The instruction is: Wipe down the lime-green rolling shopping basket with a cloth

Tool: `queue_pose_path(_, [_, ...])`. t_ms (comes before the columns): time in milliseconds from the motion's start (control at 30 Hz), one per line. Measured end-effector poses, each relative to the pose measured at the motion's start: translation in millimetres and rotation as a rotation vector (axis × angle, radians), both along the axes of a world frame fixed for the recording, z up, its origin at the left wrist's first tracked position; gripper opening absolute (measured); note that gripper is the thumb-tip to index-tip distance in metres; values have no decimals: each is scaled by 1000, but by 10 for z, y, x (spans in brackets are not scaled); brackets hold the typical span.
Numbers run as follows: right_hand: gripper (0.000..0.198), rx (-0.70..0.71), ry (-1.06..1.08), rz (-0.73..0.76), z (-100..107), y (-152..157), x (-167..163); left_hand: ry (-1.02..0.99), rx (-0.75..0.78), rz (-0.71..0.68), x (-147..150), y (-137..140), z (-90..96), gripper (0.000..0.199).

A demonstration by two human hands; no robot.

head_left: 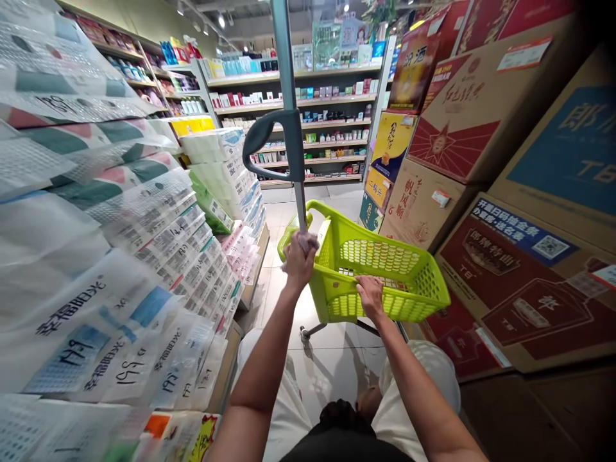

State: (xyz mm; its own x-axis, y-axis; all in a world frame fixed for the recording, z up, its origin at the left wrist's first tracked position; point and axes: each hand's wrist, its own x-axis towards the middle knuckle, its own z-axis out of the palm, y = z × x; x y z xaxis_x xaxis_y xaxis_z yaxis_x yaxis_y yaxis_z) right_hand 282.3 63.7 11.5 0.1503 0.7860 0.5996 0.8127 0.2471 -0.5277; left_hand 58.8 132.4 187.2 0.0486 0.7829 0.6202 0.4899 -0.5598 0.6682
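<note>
My left hand (299,264) is closed around a greyish cloth (308,241), pressed against the lower part of an upright grey pole (299,199). A dark grey loop grip (255,144) sticks out to the left from that pole, which runs up past the top of the view. Just behind the cloth stands a lime-green shopping cart (332,295) with perforated basket walls. My right hand (370,295) is curled over the near rim of the basket, thumb side hidden. Whether the pole is fixed to the cart cannot be told.
Plastic-wrapped tissue packs (158,346) are piled high along the left. Stacked cartons (524,289) wall the right side, close to the cart. A tiled floor (283,199) runs between them to shelves (332,141) of small boxes and bottles. A cart caster (304,333) shows near my feet.
</note>
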Motion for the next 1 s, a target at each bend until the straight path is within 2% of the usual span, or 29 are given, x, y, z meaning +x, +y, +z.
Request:
queue_pose_path(67, [34,2,2,4,-14,-15,12,85,-81,44,-28,-118,-277,47])
queue_pose_path(100, [34,1,10,9,-13,-18,20,108,-102,58,-27,-147,-337,47])
queue_pose_path(167, [34,-1,41,24,7,-9,40,110,-83,76,4,-134,-300,46])
queue_pose_path(300, [38,-31,116,33,75,57,58,52,5,108,74,-5,-2,48])
queue_pose_path(367, [38,-44,120,18,94,91,49,84,-16,93,49,-22,36,46])
queue_pose_path(500, [36,-28,92,-21,90,100,52,189,-99,31,-98,-246,-141,37])
queue_pose_path(600, [35,-39,71,-46,111,46,78,192,-88,-18,-163,-418,-261,36])
queue_pose_path(700, [34,-47,-7,-6,201,-13,13,177,-84,-18,-123,-508,-284,37])
queue_pose_path(833, [43,-49,-70,165,371,19,-298,188,-86,27,-51,-573,-279,32])
queue_pose_path(1000, [36,-69,49,138,433,124,-530,362,18,-33,-330,-678,-274,28])
